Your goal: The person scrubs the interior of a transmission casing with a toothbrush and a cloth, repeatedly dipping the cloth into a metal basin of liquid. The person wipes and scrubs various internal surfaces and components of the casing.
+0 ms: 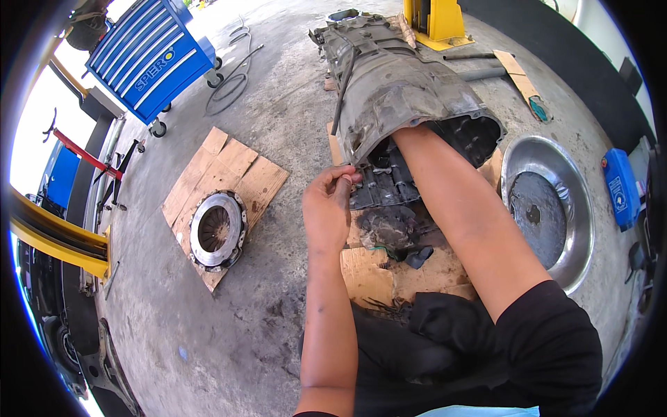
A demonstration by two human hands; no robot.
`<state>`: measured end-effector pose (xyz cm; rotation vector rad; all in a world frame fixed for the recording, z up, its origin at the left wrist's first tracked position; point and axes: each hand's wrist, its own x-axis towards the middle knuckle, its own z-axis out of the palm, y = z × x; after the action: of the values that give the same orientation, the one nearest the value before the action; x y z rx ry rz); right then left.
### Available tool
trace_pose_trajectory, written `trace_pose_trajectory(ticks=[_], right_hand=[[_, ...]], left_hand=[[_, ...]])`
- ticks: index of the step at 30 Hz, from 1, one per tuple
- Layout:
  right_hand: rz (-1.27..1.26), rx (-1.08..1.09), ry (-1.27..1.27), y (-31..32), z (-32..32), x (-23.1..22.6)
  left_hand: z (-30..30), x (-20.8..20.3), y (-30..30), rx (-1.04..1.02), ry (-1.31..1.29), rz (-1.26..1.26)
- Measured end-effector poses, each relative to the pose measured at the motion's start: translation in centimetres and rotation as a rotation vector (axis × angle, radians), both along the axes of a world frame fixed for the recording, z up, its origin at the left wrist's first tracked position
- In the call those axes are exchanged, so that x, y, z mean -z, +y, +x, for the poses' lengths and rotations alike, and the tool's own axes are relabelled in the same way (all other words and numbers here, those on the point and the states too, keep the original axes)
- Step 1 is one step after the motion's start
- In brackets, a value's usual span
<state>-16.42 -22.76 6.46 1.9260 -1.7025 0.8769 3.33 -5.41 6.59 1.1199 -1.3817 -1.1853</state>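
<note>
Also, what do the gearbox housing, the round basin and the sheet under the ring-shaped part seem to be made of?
Gearbox housing: probably cast metal, perhaps aluminium; dull grey, with raised ribs and dark grime.
Round basin: polished metal, likely stainless steel; its wall shows bright, mirror-like highlights.
Sheet: apparently cardboard; matt brown, with fold lines and dark stains.

Lettering (154, 71) (large) on tool chest (142, 52)

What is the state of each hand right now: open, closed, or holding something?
Left hand: partly curled, at the near edge of the housing; grip cannot be told.
Right hand: hidden inside the housing; cannot be told.
</note>
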Motion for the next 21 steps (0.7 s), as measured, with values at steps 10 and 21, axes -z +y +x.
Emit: trace_pose_trajectory(ticks=[10,21], right_hand=[[0.073,-0.063,-0.074,2.0,-5.1,0.2],[0.09,0.044,-0.059,-1.9,-1.6,2.4]], left_hand=[[-0.2,-1.1,0.2,-0.012,-0.06,0.046],[0.4,-0.4,0.0,0.039,-0.086,-0.006]])
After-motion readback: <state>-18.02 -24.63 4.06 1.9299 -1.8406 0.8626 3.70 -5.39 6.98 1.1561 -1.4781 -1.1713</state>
